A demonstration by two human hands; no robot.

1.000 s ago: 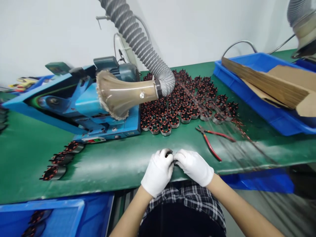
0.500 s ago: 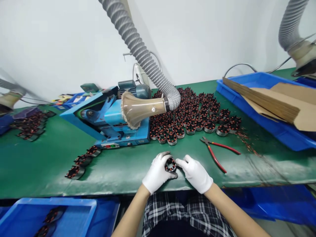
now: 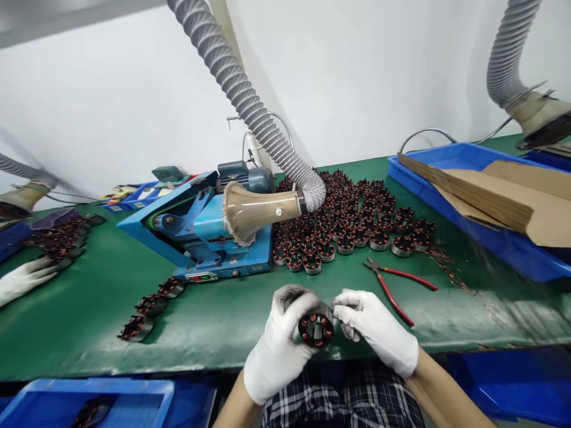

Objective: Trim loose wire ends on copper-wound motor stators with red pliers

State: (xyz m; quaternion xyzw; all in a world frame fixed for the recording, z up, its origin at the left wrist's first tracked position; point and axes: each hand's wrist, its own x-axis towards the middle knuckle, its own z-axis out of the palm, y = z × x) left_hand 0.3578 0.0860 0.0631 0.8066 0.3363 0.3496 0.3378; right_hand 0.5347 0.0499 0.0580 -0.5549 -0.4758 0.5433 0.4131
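My left hand [image 3: 279,351], in a white glove, grips a motor stator [image 3: 316,343] above the front edge of the bench. The stator is a metal ring with copper windings and a black inner frame, tilted so its open end faces me. Just right of it is my right hand [image 3: 377,324], also gloved, with its fingers pinched together close to the stator's side. Whatever those fingertips hold, if anything, is too small to make out. Red-handled cutting pliers [image 3: 379,270] lie with spread handles on the green bench, beyond my right hand.
A blue belt machine [image 3: 232,264] with a suction funnel [image 3: 263,211] stands ahead. Beside it many stators [image 3: 343,223] are massed; three more [image 3: 151,305] line up at left. Blue trays [image 3: 473,235] flank the bench. Wire scraps [image 3: 450,274] lie right. Another person's gloved hand [image 3: 27,280] reaches in from the left.
My left hand has raised the stator towards me and tilted it. My right hand has shifted slightly right and down, fingers now pinched. Another person's gloved hand has appeared at far left.
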